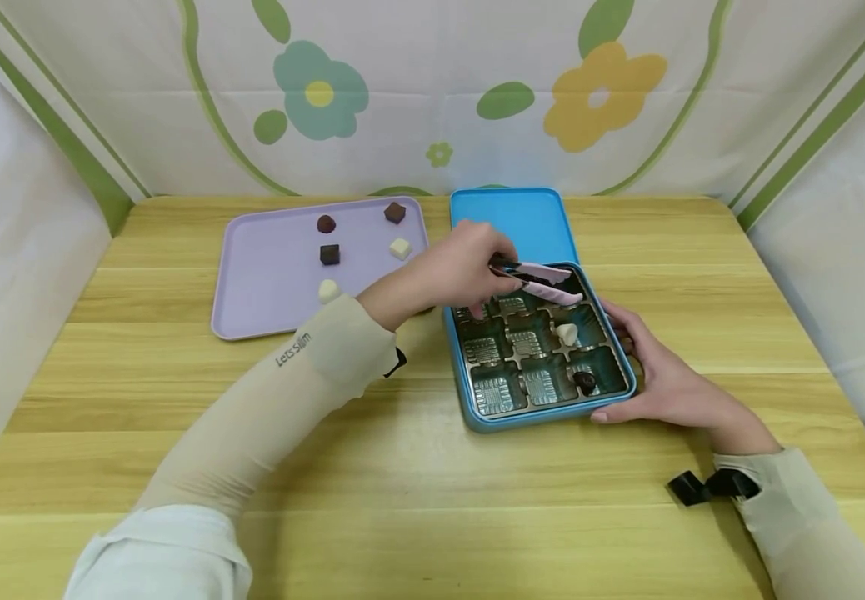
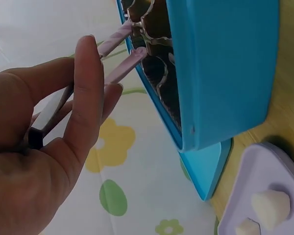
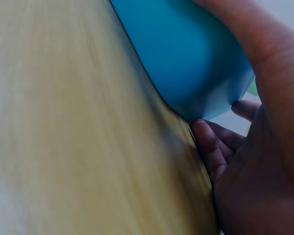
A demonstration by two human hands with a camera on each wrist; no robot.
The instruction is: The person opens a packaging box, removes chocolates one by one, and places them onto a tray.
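Observation:
My left hand [image 1: 470,262] grips a pair of tongs [image 1: 545,283] with pink tips and a dark metal handle. The tips stand apart over the far right compartment of a blue box [image 1: 477,421], and nothing shows between them. Inside the box is a divided tray of square compartments. A white chocolate [image 1: 567,334] lies in its middle right compartment, a dark chocolate [image 1: 586,382] in the near right one. My right hand [image 1: 665,375] holds the box at its right side, thumb at the near corner and fingers along the wall [image 3: 206,107].
Left of the box lies a lilac tray [image 1: 252,275] with several chocolates, among them a dark square [image 1: 330,254] and a white one [image 1: 400,248]. A blue lid [image 1: 515,217] lies behind the box. A patterned cloth [image 1: 432,75] hangs beyond the table.

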